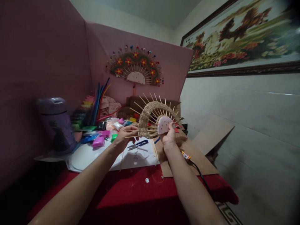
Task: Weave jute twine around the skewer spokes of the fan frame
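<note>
A woven fan of twine on thin wooden sticks is held up above the table between both hands. Its half-round base is white cloth with small red spots. My right hand is closed around this base, thumb in front. At the fan's left end, my left hand is closed on stick ends beside the woven band. Below the fan, blue thread snips lie on white paper. Part of the weaving's right side is hard to make out.
A purple bottle stands at the left, near colourful clay packets. Brown cardboard and a glue gun's patterned body with a black cord lie at the right. A decorated fan hangs on the pink board.
</note>
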The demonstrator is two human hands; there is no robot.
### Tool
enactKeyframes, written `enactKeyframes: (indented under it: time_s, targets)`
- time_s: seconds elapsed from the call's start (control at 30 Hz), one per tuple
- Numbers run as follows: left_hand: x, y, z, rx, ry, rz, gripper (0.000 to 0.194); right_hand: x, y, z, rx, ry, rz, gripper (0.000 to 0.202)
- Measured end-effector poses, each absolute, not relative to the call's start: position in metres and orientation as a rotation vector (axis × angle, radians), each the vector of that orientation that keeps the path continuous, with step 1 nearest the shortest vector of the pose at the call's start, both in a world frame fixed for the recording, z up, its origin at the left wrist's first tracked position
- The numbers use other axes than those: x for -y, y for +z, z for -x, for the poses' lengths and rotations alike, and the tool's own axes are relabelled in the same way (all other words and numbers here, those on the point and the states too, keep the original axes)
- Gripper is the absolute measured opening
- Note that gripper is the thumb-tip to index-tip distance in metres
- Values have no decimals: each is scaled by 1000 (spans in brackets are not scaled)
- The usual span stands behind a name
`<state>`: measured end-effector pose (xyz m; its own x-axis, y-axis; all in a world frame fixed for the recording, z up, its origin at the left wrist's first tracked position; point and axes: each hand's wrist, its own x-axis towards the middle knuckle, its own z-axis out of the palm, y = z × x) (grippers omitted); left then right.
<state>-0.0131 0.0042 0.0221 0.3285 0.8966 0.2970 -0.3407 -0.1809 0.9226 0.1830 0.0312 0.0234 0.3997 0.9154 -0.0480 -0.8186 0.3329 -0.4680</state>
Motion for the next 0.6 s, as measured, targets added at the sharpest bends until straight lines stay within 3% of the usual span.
enactKeyframes:
  time_s: [0.6]
  targets:
    - [11, 33, 4, -471, 1161, -1335, 23, -53, 11, -194, 328, 1037, 550, 31]
